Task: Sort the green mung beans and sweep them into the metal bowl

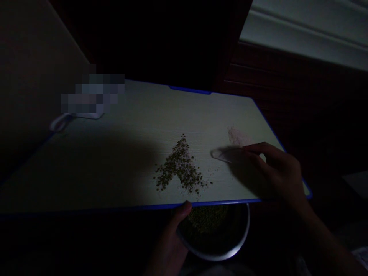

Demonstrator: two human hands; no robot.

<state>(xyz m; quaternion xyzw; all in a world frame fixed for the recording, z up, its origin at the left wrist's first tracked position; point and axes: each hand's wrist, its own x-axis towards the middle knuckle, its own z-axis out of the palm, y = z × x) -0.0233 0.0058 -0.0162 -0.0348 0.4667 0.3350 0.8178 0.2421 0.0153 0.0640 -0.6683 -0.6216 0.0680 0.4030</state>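
A heap of small dark green beans (181, 165), mixed with pale bits, is spread on the light table top (143, 111) near its front edge. My right hand (276, 165) pinches a pale, thin, spoon-like tool (222, 154) between thumb and fingertips. The tool's rounded end points left toward the beans and lies at or just above the surface. Just beyond it sits a small pale pinkish heap (236, 136). Below the front edge, my left hand (175, 237) grips the side of a metal bowl (230, 253), thumb up by the table rim. More green beans (207, 218) fill the bowl.
A pixelated object (92, 97) with a pale loop strap (59, 123) lies at the table's left back. Blue edging (189, 90) borders the table. Dark wooden panelling (258, 73) stands behind it, and a wall (34, 61) rises at left. The light is very dim.
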